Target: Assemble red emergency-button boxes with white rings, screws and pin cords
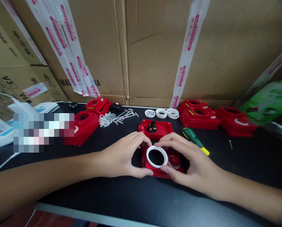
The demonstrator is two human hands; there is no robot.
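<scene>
Cardboard (150, 56) backs dark table (122, 198)

Strips of red-printed tape (193, 30) run down the cardboard. A carton (10, 71) marked V3 and V6 stands at the left. A white cable (5, 163) trails over the table's left side. A green bag (271, 97) sits at the far right.

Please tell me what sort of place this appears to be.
Probably a small assembly bench: it holds several red housings and a green-and-yellow screwdriver, with taped cardboard standing behind.
</scene>
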